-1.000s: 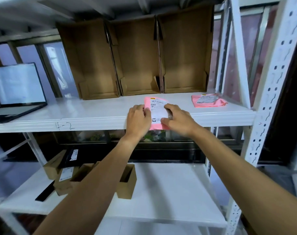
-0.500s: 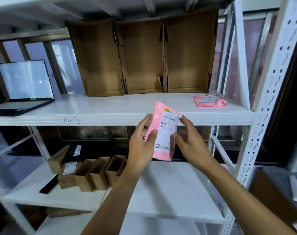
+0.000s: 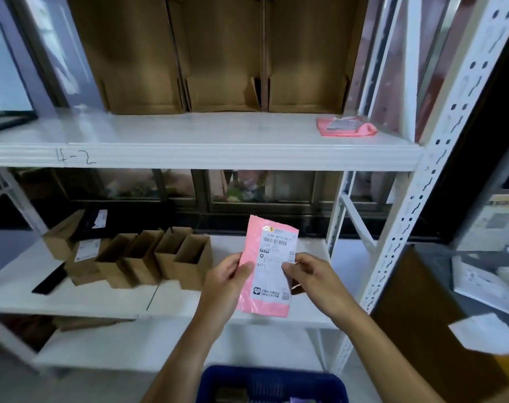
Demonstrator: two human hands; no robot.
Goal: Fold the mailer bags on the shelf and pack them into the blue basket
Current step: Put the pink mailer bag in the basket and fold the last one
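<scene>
Light is even and diffuse, moderately bright: the white upper shelf [image 3: 189, 135] carries a soft sheen along its front lip, pale daylight shows through the window panes [image 3: 55, 48] above its left end, and the band directly beneath it lies in deep shadow. Focus is best below the shelf's middle, where the label on the pink mailer bag [image 3: 269, 266] is partly legible; the blue basket [image 3: 276, 382] far below and the papers [image 3: 480, 283] below its right end are smeared. Wide-angle distortion leans the perforated post [image 3: 413, 210] at the shelf's right end outward.
</scene>
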